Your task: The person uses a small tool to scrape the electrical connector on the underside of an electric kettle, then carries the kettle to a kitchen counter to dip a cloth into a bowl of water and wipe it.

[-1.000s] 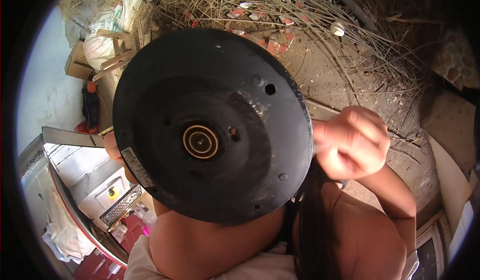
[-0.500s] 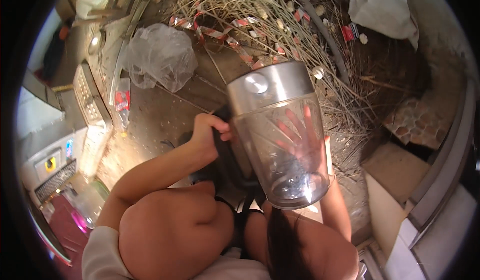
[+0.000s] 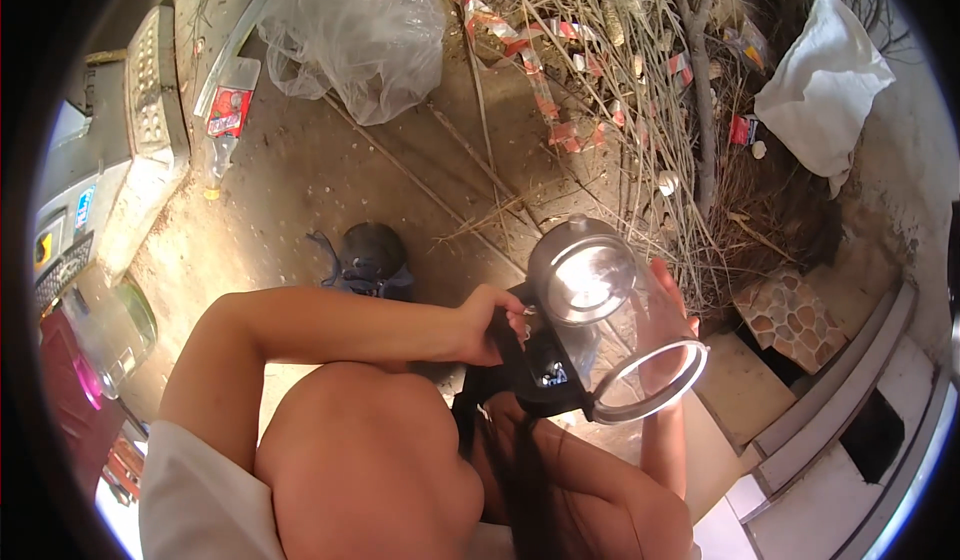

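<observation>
A clear jug (image 3: 635, 310) with a round silver metal end (image 3: 590, 275) is tilted in front of my knees. Its pale ring-shaped rim (image 3: 652, 415) is at the nearer side, beside the black handle (image 3: 548, 368). My left hand (image 3: 492, 322) is closed around that handle. On the jug's right side, my right hand (image 3: 668, 325) has its fingers stretched out and partly shows through the clear wall. I cannot tell whether its palm presses on the jug. Below the jug are my bare knees (image 3: 365, 460).
A clear plastic bag (image 3: 365, 40) and a plastic bottle (image 3: 228, 120) lie on the dirt floor. Dry sticks (image 3: 640, 80) with red-white tape (image 3: 540, 85) pile up ahead. A dark shoe (image 3: 370, 255) is left of the jug. Stone-patterned tile (image 3: 790, 320) lies right.
The jug has turned and tilted, moving lower, so its metal end now points toward me. My left hand keeps the handle. My view has shifted, showing more floor nearby.
</observation>
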Demonstrator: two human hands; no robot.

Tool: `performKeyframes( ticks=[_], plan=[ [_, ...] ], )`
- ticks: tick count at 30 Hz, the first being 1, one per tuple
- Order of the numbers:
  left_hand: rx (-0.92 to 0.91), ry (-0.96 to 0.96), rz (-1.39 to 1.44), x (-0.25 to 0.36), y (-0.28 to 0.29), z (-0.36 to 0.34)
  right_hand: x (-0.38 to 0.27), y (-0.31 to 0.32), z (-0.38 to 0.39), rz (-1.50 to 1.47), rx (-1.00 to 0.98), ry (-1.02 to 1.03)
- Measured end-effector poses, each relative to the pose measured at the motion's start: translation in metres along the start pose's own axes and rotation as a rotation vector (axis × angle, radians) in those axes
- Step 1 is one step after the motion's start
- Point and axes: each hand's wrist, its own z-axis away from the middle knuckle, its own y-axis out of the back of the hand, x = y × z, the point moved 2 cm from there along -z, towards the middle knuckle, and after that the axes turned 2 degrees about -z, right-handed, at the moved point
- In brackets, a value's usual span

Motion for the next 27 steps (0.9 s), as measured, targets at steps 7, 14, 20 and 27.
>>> performKeyframes(
  ticks=[7, 14, 20, 27],
  plan=[
    [-0.099, -0.111, 0.091, 0.039, 0.020, 0.031, -0.002, -0.051, -0.061, 0.067, -0.126, -0.146],
    [0.060, -0.111, 0.267, 0.090, 0.066, 0.003, 0.065, -0.048, -0.113, -0.101, -0.346, -0.193],
    [0.082, -0.050, 0.205, 0.074, 0.050, 0.021, 0.055, -0.055, -0.100, -0.274, -0.257, -0.212],
    [0.068, -0.032, 0.245, 0.081, 0.067, 0.000, 0.058, -0.052, -0.105, -0.241, -0.144, -0.312]
  ],
)
